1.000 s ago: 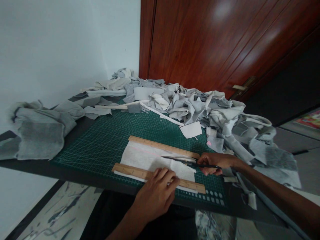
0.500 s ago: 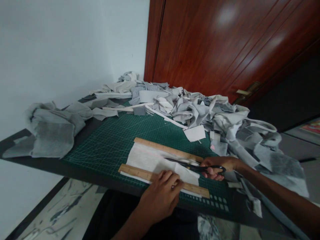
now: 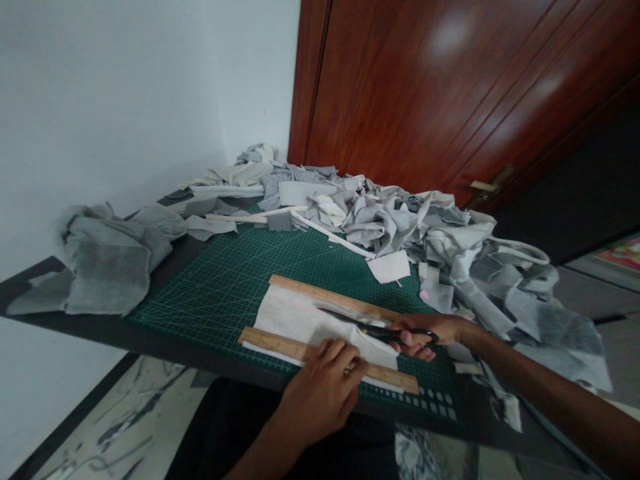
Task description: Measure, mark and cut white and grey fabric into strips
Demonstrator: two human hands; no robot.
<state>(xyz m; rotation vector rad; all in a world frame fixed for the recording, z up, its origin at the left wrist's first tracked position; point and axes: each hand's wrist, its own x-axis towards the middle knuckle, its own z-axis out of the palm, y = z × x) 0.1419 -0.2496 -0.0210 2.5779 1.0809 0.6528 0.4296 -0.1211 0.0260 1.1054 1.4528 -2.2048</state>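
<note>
A strip of white cloth lies on the green cutting mat between two wooden rulers. The near ruler rests over the cloth's front edge, with a white margin showing beyond it. My left hand bears down on this ruler and the cloth, its fingers bent and closed. My right hand is closed round the handles of black scissors, whose blades point left along the cloth. The far ruler runs along the back edge, its right end by my right hand. A faint pink line shows on the cloth.
Grey and white fabric scraps heap along the back and right of the dark table. A folded grey cloth lies at the left. A wooden door and a white wall stand behind. Scraps litter the floor.
My right hand and the scissors have moved left along the cloth, so the blade tip reaches further in. My left hand and the rulers have stayed in place.
</note>
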